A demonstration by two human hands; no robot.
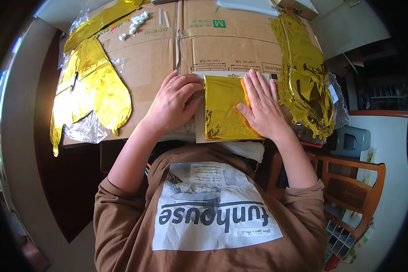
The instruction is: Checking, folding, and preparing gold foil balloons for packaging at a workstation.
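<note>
While the right hand [264, 111] lies flat with its long fingers stretched forward, slightly apart, and its thumb spread inward, a folded rectangle of gold foil [223, 106] sits between the fingers of the two hands. Under the right fingers and thumb runs an orange piece [246, 93], mostly covered, its material hard to tell, along the foil's right side. The left hand [174, 102] is bent, its fingers curled toward the foil's left edge; whether the fingertips pinch anything cannot be told. Just below those fingertips, a white sheet [200, 129] shows from beneath the foil. Cardboard [145, 59] spreads under and beyond both sets of fingers.

Well to the left of the left fingers lies a lobed, flat gold foil shape [106, 86], with clear plastic [88, 129] at its lower edge. Farther ahead of those fingers are a long gold foil band [97, 28], small white pieces [133, 31] and thin clear strips [166, 19]. Right of the right fingers, near them, a crumpled gold foil bundle [299, 59] stretches along the cardboard. Behind that hand, off to the right, stands a wooden chair [381, 181].
</note>
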